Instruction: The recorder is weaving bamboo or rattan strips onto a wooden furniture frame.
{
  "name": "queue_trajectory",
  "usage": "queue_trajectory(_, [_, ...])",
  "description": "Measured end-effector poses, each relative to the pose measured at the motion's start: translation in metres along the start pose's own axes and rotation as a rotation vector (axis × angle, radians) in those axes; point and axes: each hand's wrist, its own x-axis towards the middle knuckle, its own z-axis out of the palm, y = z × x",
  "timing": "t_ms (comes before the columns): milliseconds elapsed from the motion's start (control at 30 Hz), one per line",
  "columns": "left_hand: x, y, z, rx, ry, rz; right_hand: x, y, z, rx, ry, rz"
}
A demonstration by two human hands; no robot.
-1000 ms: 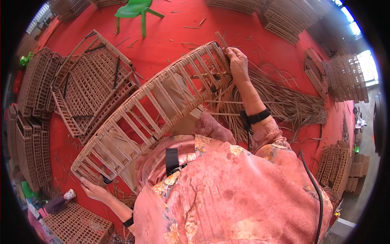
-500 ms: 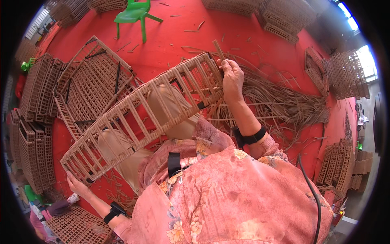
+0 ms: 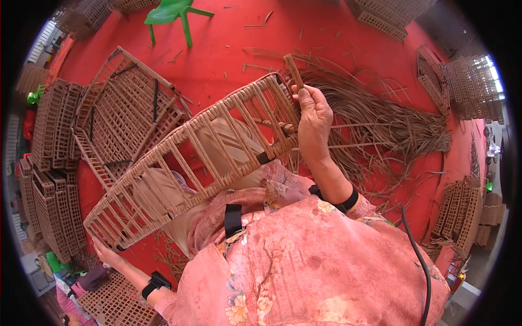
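A long brown woven basket, its ladder-like side facing up, lies tilted across my lap, its right end higher in the picture. My left hand grips its lower left corner, the fingers partly hidden by the weave. At the upper right end, my right hand pinches a short, flat brown strip between thumb and fingers. The strip stands up past the basket's corner; that hand is beside the corner. Dark frame bars show through the weave.
Loose strips spread over the red floor to the right. Another woven basket lies at left, near stacked baskets. A green chair stands ahead. Another person sits at lower left beside a woven panel.
My right hand has shifted slightly right and down, and its thumb now lies along the strip. My left hand still has the basket's lower corner. The whole view has shifted a little.
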Motion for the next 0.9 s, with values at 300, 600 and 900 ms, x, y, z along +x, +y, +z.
queue_trajectory(300, [-0.006, 0.006, -0.008, 0.260, 0.080, 0.031, 0.003, -0.006, -0.016, 0.084, -0.075, 0.059])
queue_trajectory(600, [-0.118, 0.178, 0.081, 0.116, -0.045, 0.433, 0.027, -0.038, -0.061, -0.338, -0.280, -0.083])
queue_trajectory(900, [-0.235, 0.294, 0.194, -0.077, -1.071, 0.687, 0.022, -0.048, -0.068, -0.581, -0.334, -0.272])
